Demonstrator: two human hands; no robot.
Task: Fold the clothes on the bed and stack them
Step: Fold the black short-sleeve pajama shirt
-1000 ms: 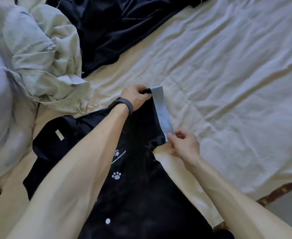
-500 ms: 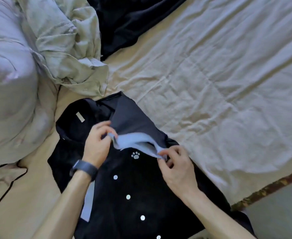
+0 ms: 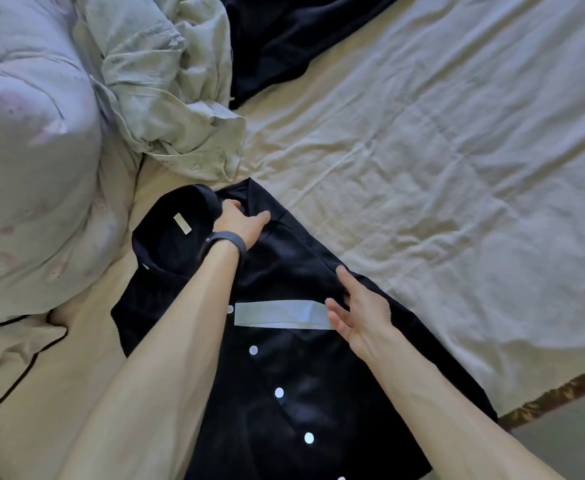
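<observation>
A black button-up shirt (image 3: 294, 375) with white buttons lies flat on the bed, collar toward the upper left. Its right sleeve is folded across the chest, and the pale cuff (image 3: 277, 315) lies as a light band over the front. My left hand (image 3: 241, 221), with a dark wristband, presses flat on the shoulder near the collar. My right hand (image 3: 360, 306) rests with spread fingers on the folded sleeve at the cuff's right end. Neither hand grips anything.
A crumpled pale green garment (image 3: 166, 84) lies above the shirt. Another dark garment (image 3: 301, 32) sits at the top. A grey pillow or duvet (image 3: 31, 174) fills the left. The beige sheet (image 3: 440, 174) stretches right; the bed edge (image 3: 557, 396) is at lower right.
Both hands carried the sleeve by its pale cuff across the shirt, laid it flat on the chest and let go. They now press the fabric with open fingers.
</observation>
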